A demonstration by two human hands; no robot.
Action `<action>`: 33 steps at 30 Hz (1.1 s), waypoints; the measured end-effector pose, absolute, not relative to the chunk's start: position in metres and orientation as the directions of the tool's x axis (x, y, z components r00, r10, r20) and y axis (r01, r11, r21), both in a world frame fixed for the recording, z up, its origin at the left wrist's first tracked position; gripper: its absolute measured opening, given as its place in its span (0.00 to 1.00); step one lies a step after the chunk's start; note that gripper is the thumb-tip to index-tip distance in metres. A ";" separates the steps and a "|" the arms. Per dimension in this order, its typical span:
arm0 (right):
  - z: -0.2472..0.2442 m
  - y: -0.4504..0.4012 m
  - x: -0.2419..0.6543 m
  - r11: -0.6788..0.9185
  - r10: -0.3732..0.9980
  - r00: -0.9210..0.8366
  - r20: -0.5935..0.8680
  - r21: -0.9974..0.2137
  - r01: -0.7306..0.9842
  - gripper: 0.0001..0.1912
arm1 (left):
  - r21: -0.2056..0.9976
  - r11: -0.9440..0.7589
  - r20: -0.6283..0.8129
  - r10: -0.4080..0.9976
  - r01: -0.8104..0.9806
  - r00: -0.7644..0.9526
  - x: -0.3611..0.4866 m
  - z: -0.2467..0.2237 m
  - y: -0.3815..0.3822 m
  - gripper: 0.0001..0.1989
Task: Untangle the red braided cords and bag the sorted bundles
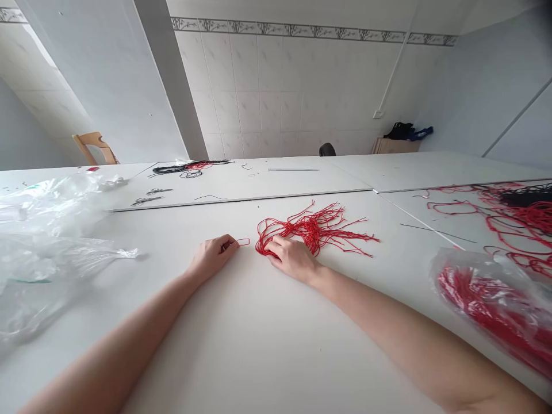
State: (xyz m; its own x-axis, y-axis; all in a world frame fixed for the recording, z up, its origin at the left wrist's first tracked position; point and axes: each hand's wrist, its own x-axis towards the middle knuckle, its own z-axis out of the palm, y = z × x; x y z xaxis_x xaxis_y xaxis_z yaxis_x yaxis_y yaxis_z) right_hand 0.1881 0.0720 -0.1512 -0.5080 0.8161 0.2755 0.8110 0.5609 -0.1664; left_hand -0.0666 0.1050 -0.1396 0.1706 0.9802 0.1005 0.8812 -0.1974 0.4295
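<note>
My left hand is closed in a pinch, resting on the white table. A small, thin red loop, roughly rectangular, sticks out from its fingertips; what it is made of is too small to tell. Just right of it lies a bundle of red cords, looped at the left and with loose, knotted-looking ends fanned out to the right. My right hand has its fingers curled round the looped end of this bundle. The fingertips of that hand are partly hidden among the cords.
Crumpled clear plastic bags cover the left side. At right lie a plastic bag of red cords and a pile of red and black cords. Scissors and black cords lie on the far table.
</note>
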 end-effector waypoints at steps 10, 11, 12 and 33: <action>-0.133 0.076 0.194 0.494 0.867 -0.453 0.209 -0.241 0.835 0.15 | 0.420 -0.199 0.101 0.980 0.885 0.173 -0.064 -0.136 0.101 0.19; -0.125 0.076 0.198 0.483 0.874 -0.443 0.199 -0.258 0.837 0.16 | 0.419 -0.200 0.101 0.980 0.886 0.173 -0.064 -0.135 0.101 0.19; -0.116 0.076 0.204 0.464 0.885 -0.427 0.188 -0.274 0.842 0.18 | 0.418 -0.201 0.101 0.979 0.886 0.175 -0.064 -0.135 0.101 0.19; -0.098 0.095 0.268 -0.010 0.989 -0.018 -0.144 -0.195 0.981 0.14 | 0.427 -0.209 0.103 0.978 0.880 0.183 -0.065 -0.139 0.103 0.18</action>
State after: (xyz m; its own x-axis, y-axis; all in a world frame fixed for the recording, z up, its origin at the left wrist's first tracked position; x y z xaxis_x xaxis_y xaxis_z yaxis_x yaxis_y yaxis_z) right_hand 0.2676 0.0946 -0.0978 -0.0185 0.9895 -0.1435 0.9808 -0.0099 -0.1946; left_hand -0.0646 0.1030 -0.1391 0.1826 0.9778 0.1028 0.8796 -0.2092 0.4272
